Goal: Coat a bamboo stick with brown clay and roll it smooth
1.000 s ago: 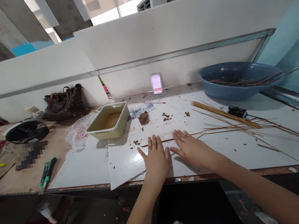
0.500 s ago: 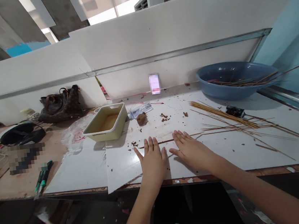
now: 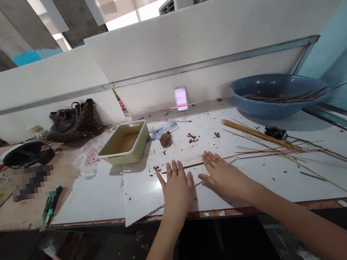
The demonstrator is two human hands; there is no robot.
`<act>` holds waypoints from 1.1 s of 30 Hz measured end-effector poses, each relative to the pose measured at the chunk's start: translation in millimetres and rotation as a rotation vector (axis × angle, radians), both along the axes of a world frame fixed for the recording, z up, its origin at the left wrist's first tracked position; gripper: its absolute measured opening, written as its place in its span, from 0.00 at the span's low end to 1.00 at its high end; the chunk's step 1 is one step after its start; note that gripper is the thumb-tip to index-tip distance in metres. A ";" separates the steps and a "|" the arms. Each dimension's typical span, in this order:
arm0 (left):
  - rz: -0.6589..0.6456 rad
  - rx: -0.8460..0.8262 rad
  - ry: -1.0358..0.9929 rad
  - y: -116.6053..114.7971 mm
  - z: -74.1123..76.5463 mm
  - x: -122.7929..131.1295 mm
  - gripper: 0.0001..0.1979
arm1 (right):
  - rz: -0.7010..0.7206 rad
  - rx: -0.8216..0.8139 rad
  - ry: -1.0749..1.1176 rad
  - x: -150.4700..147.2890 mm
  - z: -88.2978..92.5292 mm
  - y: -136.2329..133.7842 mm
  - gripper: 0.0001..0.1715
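Note:
My left hand [image 3: 177, 188] lies flat with its fingers spread over the left part of a thin stick coated in brown paste [image 3: 193, 166]. Flat on the same stick further right rests my right hand [image 3: 221, 172], its thumb apart from the fingers. The stick's bare end runs on to the right, toward a bundle of thin bamboo sticks [image 3: 259, 135]. Just beyond my hands sits a lump of brown clay-like paste [image 3: 166, 139]. Small brown crumbs [image 3: 191, 137] are scattered near it and beside my left fingertips.
A pale yellow tub [image 3: 126, 155] with brownish contents stands left of the lump. The blue basin [image 3: 272, 109] at the back right holds coated sticks. A phone [image 3: 181, 98] leans on the partition. Green-handled cutters [image 3: 51, 206], a plastic bag [image 3: 90, 157] and a handbag [image 3: 73, 123] lie left.
Both hands stay flat on the stick, with hardly any movement. The camera view has shifted slightly, so everything sits a little further right and lower.

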State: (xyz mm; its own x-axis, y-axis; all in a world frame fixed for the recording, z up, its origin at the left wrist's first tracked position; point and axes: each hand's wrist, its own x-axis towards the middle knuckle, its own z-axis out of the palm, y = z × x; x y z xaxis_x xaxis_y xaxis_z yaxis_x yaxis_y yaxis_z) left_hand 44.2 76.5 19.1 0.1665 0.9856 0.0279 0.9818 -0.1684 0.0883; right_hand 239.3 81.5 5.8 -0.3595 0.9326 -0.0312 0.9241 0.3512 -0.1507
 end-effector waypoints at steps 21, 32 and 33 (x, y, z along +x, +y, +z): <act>0.020 0.186 0.039 -27.2 -28.4 -10.3 0.30 | 0.021 0.060 0.031 8.0 -16.0 -28.1 0.58; 0.053 0.118 0.014 -21.1 -9.5 -14.2 0.30 | -0.018 0.018 0.035 8.0 -6.1 -18.7 0.56; 0.049 0.117 0.013 -26.8 -11.0 -17.2 0.29 | -0.014 0.027 0.044 9.6 -10.2 -25.5 0.57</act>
State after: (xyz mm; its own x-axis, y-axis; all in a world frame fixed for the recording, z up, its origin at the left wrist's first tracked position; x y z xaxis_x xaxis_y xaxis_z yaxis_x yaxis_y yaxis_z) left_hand 27.0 49.6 8.1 0.1194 0.9827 0.1417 0.9900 -0.1286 0.0576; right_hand 248.9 56.0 -4.4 -0.3471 0.9378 0.0100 0.9216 0.3430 -0.1817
